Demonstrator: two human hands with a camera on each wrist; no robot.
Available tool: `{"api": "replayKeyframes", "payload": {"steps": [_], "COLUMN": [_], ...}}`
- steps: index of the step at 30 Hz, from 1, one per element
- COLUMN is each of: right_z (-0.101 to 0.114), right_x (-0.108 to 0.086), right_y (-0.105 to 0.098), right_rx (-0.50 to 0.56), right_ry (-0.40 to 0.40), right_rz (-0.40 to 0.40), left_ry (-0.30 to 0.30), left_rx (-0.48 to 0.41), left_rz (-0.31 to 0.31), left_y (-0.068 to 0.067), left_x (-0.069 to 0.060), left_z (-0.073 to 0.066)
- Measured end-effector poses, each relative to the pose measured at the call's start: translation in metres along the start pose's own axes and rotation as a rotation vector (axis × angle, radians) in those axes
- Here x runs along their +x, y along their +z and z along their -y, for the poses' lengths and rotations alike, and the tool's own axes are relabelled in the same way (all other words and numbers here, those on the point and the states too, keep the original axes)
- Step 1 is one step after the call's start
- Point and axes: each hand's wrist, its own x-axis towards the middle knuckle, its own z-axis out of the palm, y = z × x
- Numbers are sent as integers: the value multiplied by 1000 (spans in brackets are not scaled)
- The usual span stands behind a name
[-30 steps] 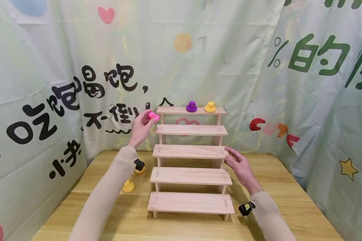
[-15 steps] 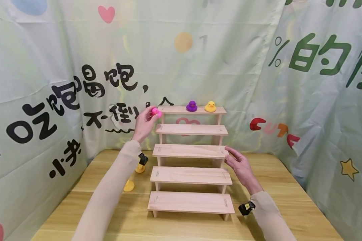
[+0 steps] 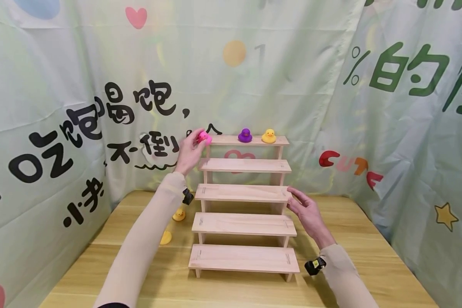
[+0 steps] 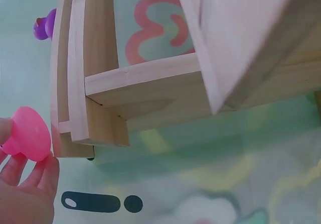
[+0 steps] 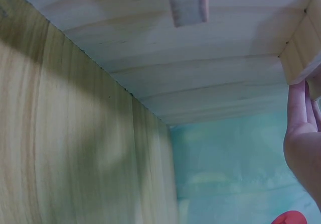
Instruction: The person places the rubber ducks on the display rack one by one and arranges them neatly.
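Observation:
A pink rubber duck point(image 3: 205, 137) is pinched in the fingers of my left hand point(image 3: 190, 150), at the left end of the top step of the wooden stepped rack point(image 3: 244, 193). In the left wrist view the duck point(image 4: 31, 133) is beside the end of the top board; contact with it is unclear. On that top step sit a purple duck point(image 3: 245, 135) and, to its right, a yellow duck point(image 3: 269, 136). My right hand point(image 3: 308, 214) touches the right end of the middle step with nearly straight fingers point(image 5: 297, 103).
Two more yellow ducks stand on the wooden table point(image 3: 138, 265) left of the rack, one farther back point(image 3: 179, 214) and one nearer point(image 3: 166, 237), partly covered by my left sleeve. A printed cloth point(image 3: 285, 77) hangs close behind the rack and along both sides.
My left hand has carried the pink duck up and to the right, from beside the rack to the left end of the top step. The right hand stays where it was.

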Motion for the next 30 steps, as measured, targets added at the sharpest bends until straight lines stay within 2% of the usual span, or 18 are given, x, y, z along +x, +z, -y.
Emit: {"api": "replayKeyframes", "payload": {"steps": [7, 14, 22, 30], "right_z": [-1, -1, 0, -1], "right_x": [1, 0, -1, 0], "right_y": [-1, -1, -1, -1], "right_rx": [-5, -1, -7, 8], "right_ry": [0, 0, 9, 2], "right_rz": [-1, -2, -9, -6], "left_ry": [24, -29, -41, -64], "left_rx": [86, 172, 286, 328], "left_rz": [27, 87, 165, 162], "left_y": [8, 19, 27, 31], "left_x": [10, 23, 36, 37], "left_z": [-5, -10, -11, -13]}}
